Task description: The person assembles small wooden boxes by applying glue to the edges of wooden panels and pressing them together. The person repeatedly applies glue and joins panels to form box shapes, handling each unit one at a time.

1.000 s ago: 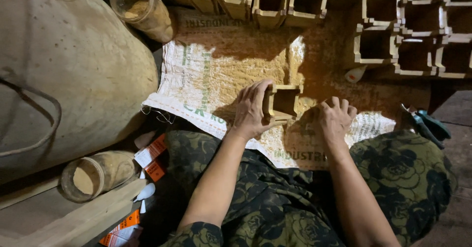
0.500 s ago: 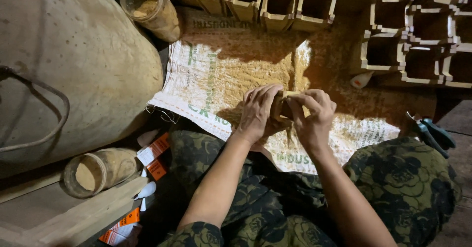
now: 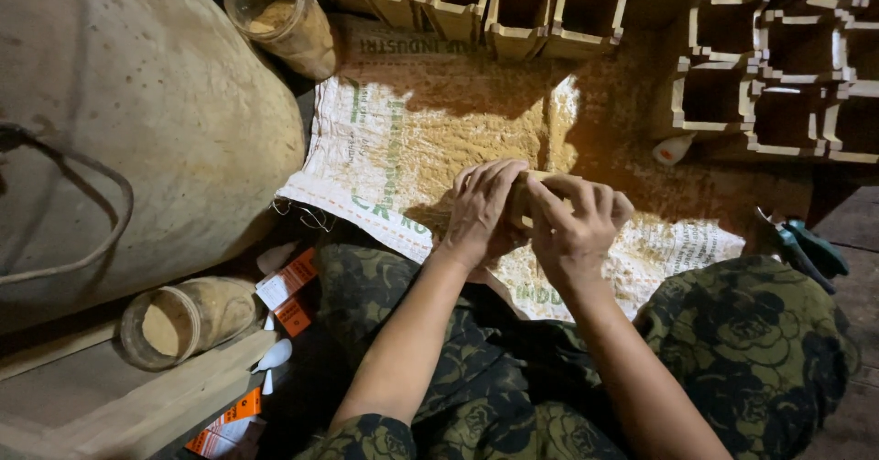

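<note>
Dim workshop floor here, and a woven sack sheet [image 3: 403, 140] lies spread across the middle of the frame, dusted thick with sawdust under a warm patch of light. Along the top edge runs a row of small open wooden boxes [image 3: 522, 7], with more of them stacked at the upper right [image 3: 778, 66]. A big bulging burlap sack [image 3: 137, 140] fills the left side, a dark cord looped over it. A clear jar of sawdust [image 3: 279, 16] lies tipped at the upper left, and a second jar [image 3: 183, 318] lies on its side at the lower left, just beside orange-and-white cartons [image 3: 288, 286]. Green-handled pliers [image 3: 806, 249] rest at the right edge, near the person's knee in camouflage trousers.

Now the centre: both hands meet over the sheet. The left hand [image 3: 481, 213] curls its fingers over a small wooden piece [image 3: 524, 194], and the right hand [image 3: 577, 227] wraps it from the other side, fingers bent across the top. Only a pale sliver of wood shows between them; the rest is hidden. A small white bottle with a reddish tip [image 3: 673, 149] lies at the upper right, well apart.
</note>
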